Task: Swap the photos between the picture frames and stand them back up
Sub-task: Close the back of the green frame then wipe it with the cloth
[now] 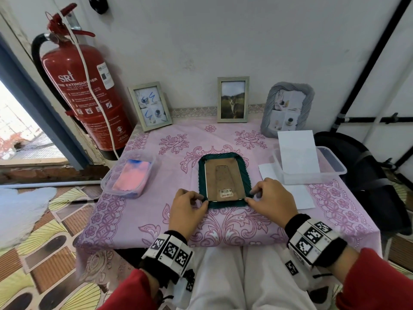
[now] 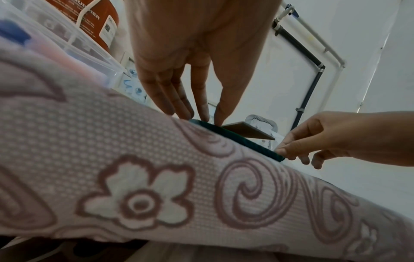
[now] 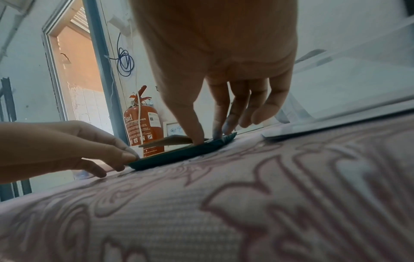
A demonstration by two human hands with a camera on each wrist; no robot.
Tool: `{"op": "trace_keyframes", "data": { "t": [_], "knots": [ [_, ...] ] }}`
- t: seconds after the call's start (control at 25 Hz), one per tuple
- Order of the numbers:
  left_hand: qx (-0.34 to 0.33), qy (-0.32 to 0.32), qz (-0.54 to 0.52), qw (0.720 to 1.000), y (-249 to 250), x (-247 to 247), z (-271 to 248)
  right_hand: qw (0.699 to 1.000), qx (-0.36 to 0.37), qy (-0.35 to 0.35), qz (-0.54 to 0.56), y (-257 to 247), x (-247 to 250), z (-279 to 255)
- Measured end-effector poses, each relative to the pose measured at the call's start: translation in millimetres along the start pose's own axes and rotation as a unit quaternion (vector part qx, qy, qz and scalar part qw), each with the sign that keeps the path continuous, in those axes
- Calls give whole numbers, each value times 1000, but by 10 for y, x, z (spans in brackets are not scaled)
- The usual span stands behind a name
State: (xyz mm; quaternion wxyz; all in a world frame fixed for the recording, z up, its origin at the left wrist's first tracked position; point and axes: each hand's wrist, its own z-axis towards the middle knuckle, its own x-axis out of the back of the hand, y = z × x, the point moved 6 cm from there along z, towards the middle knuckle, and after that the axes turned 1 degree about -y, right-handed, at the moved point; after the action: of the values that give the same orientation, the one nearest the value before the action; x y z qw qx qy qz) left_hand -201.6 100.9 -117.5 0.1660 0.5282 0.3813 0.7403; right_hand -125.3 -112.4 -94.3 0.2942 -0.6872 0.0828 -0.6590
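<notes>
A dark green picture frame (image 1: 202, 175) lies face down at the middle of the pink tablecloth, its brown backing board (image 1: 224, 182) up and the stand flap (image 2: 248, 131) slightly raised. My left hand (image 1: 204, 201) pinches the frame's near left corner, thumb on top in the left wrist view (image 2: 201, 118). My right hand (image 1: 250, 196) pinches the near right corner (image 3: 210, 138). Standing along the wall are a silver frame (image 1: 149, 106) with blue scribbles, a silver frame (image 1: 233, 100) with a cat photo, and a grey ribbed frame (image 1: 287, 108).
A clear tub (image 1: 107, 182) holding a pink and blue cloth sits left of the green frame. A clear tub (image 1: 330, 166) at right holds a white sheet (image 1: 298, 151), with white paper (image 1: 299, 195) under it. A fire extinguisher (image 1: 85, 86) hangs at left, and a black chair (image 1: 357, 166) stands at right.
</notes>
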Motion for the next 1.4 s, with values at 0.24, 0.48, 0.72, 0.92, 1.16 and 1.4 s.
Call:
{"op": "trace_keyframes", "data": {
  "t": [0.24, 0.48, 0.72, 0.92, 1.16, 1.4],
  "knots": [
    [74, 18, -49, 996, -56, -63, 33, 992, -47, 5, 118, 89, -67, 31],
    [74, 30, -74, 994, -26, -103, -12, 982, -47, 38, 181, 96, -119, 8],
    [49, 31, -88, 994, -29, -97, -11, 981, -39, 30, 187, 83, -128, 10],
    [21, 24, -83, 996, -12, -85, -2, 981, -43, 29, 185, 76, -133, 2],
    [-1, 14, -74, 997, -12, -89, 35, 980, -45, 38, 192, 71, -131, -5],
    [-6, -10, -52, 999, -6, -88, 75, 982, -30, 36, 185, 41, -106, -25]
  ]
}}
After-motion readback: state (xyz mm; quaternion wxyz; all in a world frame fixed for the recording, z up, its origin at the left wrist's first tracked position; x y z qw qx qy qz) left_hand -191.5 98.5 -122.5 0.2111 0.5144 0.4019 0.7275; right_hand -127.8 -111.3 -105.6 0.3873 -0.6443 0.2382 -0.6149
